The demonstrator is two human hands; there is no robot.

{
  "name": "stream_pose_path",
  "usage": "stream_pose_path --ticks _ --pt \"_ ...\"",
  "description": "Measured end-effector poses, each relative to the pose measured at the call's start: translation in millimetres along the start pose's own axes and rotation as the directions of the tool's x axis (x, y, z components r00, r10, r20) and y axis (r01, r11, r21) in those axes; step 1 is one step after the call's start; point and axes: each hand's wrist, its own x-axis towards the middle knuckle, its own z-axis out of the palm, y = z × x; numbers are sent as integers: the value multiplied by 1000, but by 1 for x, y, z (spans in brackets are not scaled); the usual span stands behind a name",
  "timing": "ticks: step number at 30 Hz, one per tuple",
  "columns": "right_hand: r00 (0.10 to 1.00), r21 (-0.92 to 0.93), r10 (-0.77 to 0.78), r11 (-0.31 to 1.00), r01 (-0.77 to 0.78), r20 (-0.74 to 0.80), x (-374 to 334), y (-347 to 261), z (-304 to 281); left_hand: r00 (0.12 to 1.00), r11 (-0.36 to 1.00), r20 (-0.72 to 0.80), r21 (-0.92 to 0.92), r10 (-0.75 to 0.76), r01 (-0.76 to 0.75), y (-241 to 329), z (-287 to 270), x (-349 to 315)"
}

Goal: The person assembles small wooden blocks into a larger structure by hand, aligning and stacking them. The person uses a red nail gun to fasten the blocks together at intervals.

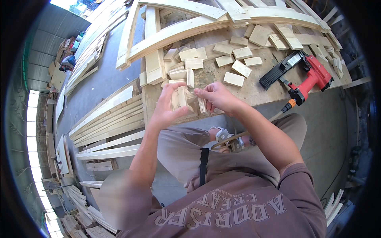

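Note:
Near the front edge of the wooden workbench, my left hand [164, 105] is curved round a short pale wood block [179, 98], thumb on the near side and fingers on the far side. Just to its right, my right hand [218, 97] pinches a thin wood block [202, 104] held on edge. The two pieces are close together; whether they touch is hard to make out. Another small block [191, 78] stands on end just beyond my hands. Further right on the bench lies a red and black nail gun [307, 77], with neither hand on it.
Loose wood blocks [234, 79] are scattered over the workbench [254, 93]. Behind them lies a large timber frame [178, 33]. Long boards [111, 119] are stacked at the left. An air hose [274, 117] runs from the nail gun past my knees. A person [68, 62] is far left.

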Motion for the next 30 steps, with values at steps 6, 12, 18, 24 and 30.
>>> stream_pose_path --ticks 6,12,18,24,30 --pt "999 -7 -46 999 46 18 -3 2 1 997 999 78 37 -24 21 7 -14 -2" --pt "910 -284 -406 885 370 -80 -35 -14 7 985 923 -116 378 124 -71 46 5 -27" --pt "774 -485 -633 678 552 -4 -33 -9 -4 845 778 -275 585 458 -231 -6 57 -40" --pt "774 -589 -630 600 541 69 -33 17 -12 837 782 -259 558 482 -278 -41 94 -65" --pt "788 -602 -610 599 528 84 -34 16 -12 887 802 -234 557 398 -214 -21 81 -66"
